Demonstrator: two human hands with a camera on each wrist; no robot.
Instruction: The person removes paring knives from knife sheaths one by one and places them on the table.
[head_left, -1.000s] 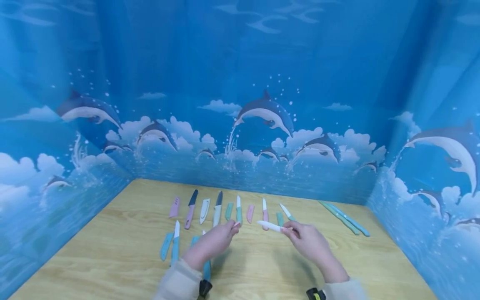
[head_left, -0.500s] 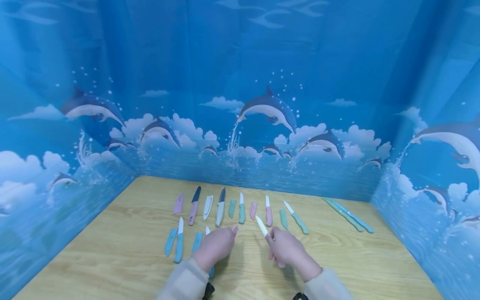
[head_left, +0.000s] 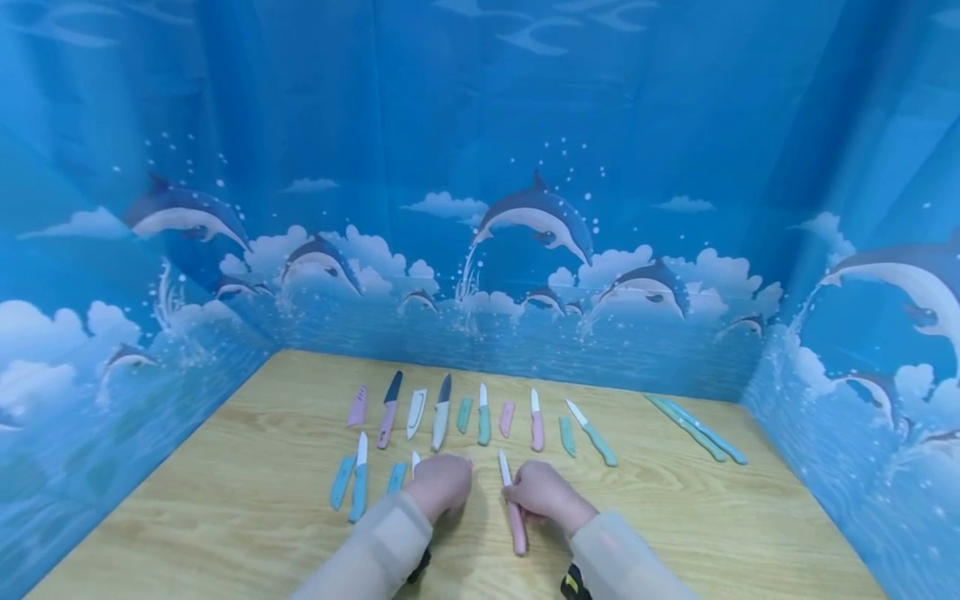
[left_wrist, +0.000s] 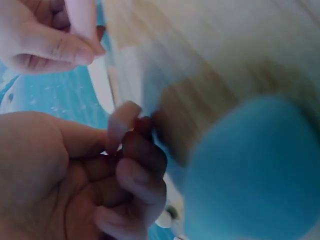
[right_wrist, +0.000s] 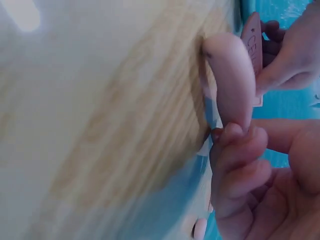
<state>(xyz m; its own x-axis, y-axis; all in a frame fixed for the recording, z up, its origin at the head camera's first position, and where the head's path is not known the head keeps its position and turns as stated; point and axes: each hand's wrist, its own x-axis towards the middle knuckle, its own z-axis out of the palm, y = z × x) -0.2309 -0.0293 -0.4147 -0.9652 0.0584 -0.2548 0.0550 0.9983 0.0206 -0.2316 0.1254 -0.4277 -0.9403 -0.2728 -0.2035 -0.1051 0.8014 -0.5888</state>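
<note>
Both hands dropped toward the worktop (head_left: 675,517) since a moment ago. Right hand (head_left: 543,493) grips the pink-handled knife (head_left: 513,505) low between the hands, while left hand (head_left: 442,483) pinches a pink sheath (left_wrist: 120,125).

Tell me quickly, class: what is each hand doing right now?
Left hand: fingers curled, pinching a pink blade cover.
Right hand: gripping the pink-handled knife, which lies low over the wooden table.
</note>
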